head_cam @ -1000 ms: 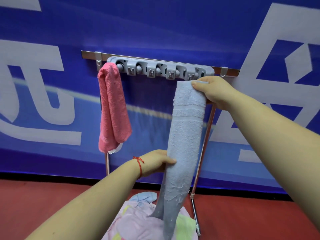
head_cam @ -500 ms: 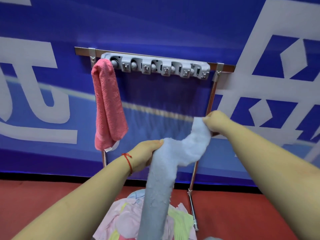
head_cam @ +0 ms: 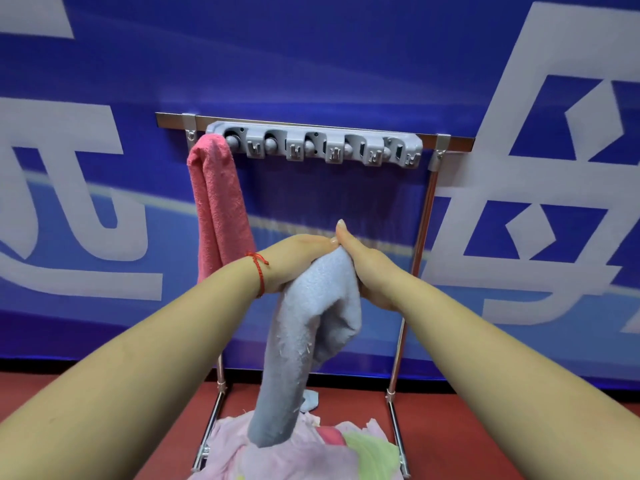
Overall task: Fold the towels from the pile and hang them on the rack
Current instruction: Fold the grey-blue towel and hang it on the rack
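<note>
I see both hands, left hand (head_cam: 294,261) and right hand (head_cam: 367,268), gripping the blue towel (head_cam: 304,344) together. A pink towel (head_cam: 218,209) hangs on the rack (head_cam: 311,143) at ten o'clock.

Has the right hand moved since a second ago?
Yes. The right hand dropped from the grey hook rack down-left to meet the left hand.

Head view faces rack (head_cam: 311,147), close, level.

wall: blue banner (head_cam: 346,57) (large white characters) | floor: red (head_cam: 467,427)
</note>
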Tool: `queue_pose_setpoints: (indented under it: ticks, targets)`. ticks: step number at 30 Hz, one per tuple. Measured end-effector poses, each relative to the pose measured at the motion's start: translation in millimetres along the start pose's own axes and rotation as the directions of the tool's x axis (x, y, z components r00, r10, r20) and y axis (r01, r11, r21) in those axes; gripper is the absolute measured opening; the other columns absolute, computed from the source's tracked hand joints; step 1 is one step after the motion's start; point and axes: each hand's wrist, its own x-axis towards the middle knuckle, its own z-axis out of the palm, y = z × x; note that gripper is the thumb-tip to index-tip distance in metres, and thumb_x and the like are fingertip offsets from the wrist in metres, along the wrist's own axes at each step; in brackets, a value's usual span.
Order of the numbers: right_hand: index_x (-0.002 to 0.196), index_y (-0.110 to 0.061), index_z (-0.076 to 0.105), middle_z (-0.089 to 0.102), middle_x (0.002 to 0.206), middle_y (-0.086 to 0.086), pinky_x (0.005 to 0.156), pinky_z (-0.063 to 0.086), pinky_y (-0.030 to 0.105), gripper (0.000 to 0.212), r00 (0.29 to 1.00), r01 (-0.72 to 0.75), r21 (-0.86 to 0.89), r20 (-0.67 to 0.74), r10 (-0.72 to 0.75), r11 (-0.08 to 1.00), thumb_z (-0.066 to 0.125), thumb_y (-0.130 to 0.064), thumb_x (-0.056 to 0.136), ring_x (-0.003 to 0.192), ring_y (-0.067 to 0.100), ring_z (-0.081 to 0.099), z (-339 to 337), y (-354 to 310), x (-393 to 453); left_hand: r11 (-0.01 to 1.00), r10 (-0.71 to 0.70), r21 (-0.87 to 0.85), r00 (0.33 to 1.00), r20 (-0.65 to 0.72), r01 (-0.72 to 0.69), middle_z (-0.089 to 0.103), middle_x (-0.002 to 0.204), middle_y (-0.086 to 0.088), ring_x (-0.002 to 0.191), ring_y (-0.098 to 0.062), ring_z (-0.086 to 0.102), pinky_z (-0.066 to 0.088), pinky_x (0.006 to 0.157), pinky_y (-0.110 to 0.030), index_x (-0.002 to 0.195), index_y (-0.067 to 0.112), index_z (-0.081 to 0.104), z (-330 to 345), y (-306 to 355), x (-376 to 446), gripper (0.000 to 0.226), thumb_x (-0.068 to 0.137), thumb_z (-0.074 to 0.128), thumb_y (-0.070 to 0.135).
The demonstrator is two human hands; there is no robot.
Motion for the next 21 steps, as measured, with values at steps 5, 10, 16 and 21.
queue_pose_setpoints:
  ticks: [5,10,16,21]
  targets:
    - [0.09,-0.019,0.072,0.074,0.088,0.002,0.083,0.053,0.035,0.045,0.995,-0.027,-0.041,0.094,0.031,0.999,0.055,-0.06,0.082,0.089,0.021,0.069,2,2,-2,0.977,-0.078,0.196,0.996,-0.033,0.083,0.068,0.067,0.004,0.057,-0.006,0.06,0.046,0.052,-0.016,0.089,0.009,0.069,-22,-2,-12,0.037,0.092,0.052,0.041]
    - [0.087,-0.008,0.062,0.066,0.076,0.004,0.069,0.053,0.024,0.028,0.962,-0.1,0.27,0.271,0.024,0.958,0.049,-0.032,0.093,0.075,0.014,0.063,7,-9,-4,0.982,-0.155,0.1,0.985,-0.08,0.163,0.072,0.08,-0.007,0.071,-0.015,0.064,0.051,0.073,-0.031,0.09,0.009,0.071,-22,-20,-18,0.058,0.086,0.046,0.061]
    - [0.091,-0.003,0.061,0.065,0.081,0.011,0.076,0.052,0.033,0.037,0.987,-0.074,0.398,0.157,0.011,0.914,0.057,-0.039,0.087,0.077,0.022,0.064,-8,-20,-3,0.989,-0.095,0.094,0.981,-0.171,0.112,0.048,0.05,0.01,0.048,-0.004,0.042,0.038,0.044,-0.01,0.056,0.018,0.056,-5,-45,-19,0.04,0.095,0.047,0.017]
    - [0.088,-0.004,0.063,0.068,0.069,0.006,0.057,0.055,0.022,0.039,0.996,-0.057,0.487,0.093,0.013,0.871,0.046,-0.038,0.095,0.062,0.015,0.067,-20,-28,-7,0.964,0.266,0.143,0.862,-0.431,-0.225,0.06,0.084,0.007,0.078,-0.003,0.052,0.045,0.077,-0.023,0.093,0.011,0.062,13,-69,-17,0.04,0.084,0.04,0.043]
